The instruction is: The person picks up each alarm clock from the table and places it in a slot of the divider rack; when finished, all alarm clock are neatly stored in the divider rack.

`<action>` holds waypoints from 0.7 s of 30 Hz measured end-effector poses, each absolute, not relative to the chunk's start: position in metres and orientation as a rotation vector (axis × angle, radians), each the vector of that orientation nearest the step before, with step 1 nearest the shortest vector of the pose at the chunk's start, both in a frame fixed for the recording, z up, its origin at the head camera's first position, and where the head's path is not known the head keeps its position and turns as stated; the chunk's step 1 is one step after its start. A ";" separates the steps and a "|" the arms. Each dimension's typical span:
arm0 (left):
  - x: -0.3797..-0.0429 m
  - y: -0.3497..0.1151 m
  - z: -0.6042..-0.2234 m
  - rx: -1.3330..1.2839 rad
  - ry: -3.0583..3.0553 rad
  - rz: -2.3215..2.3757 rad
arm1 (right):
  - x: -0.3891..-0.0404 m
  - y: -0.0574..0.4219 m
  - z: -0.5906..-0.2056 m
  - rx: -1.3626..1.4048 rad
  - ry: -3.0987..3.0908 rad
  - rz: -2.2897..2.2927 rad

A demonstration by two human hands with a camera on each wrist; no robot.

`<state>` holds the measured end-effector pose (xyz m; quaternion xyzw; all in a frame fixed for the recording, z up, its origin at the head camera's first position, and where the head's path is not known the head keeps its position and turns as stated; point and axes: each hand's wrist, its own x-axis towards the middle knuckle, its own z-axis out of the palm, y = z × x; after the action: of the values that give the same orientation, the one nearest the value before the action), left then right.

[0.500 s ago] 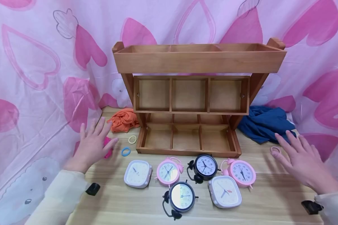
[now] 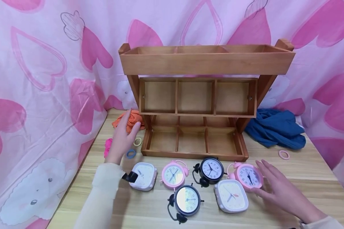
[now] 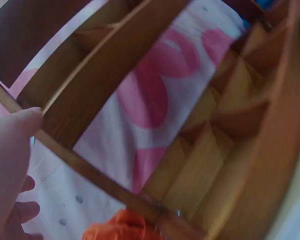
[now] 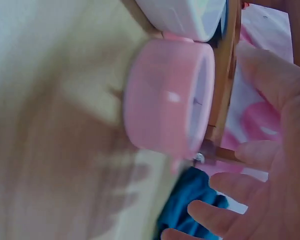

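My left hand (image 2: 121, 140) hovers with fingers extended left of the wooden shelf rack (image 2: 206, 65), in front of the orange cloth (image 2: 135, 118). Its thumb overlaps the rack's side in the left wrist view. Over on the right, my right hand (image 2: 282, 192) hangs spread beside a pink alarm clock (image 2: 249, 176), holding nothing. In the right wrist view that pink clock (image 4: 162, 97) stands close to the fingers. A white square clock (image 2: 232, 194) sits next to it. Farther left lie two black alarm clocks (image 2: 187, 199), another pink one (image 2: 173, 175) and another white one (image 2: 143, 182).
The rack's compartments (image 2: 195, 97) hold nothing visible. Blue cloth (image 2: 275, 128) lies at its right, with a pink ring (image 2: 284, 155) in front. Yellow (image 2: 137, 142) and blue rings (image 2: 131, 154) and a bright pink item (image 2: 107, 147) lie left. A heart-patterned curtain (image 2: 46, 105) surrounds the table.
Both hands have moved inward: the left one rightward toward the rack, the right one left and nearer, to the pink clock. The view has shifted slightly. Clocks and rack stay in place.
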<state>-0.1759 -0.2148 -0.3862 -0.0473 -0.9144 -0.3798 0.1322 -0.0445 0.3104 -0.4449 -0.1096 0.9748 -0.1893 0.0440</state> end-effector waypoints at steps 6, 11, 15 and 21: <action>-0.193 -0.193 -0.354 -0.070 -2.474 -1.590 | -0.046 0.304 -0.452 -0.304 2.893 -0.645; -0.210 -0.183 -0.347 -0.019 -2.352 -1.855 | -0.049 0.299 -0.454 -0.297 2.869 -0.658; -0.223 -0.186 -0.357 0.017 -2.294 -1.892 | -0.051 0.296 -0.456 -0.270 2.854 -0.632; -0.226 -0.188 -0.359 -0.068 -2.370 -1.803 | -0.053 0.295 -0.459 -0.243 2.851 -0.602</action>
<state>-0.2257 -0.1884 -0.3594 -0.0227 -0.7931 -0.6033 0.0811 -0.0527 0.2948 -0.4585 -0.0825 0.9693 -0.2047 0.1084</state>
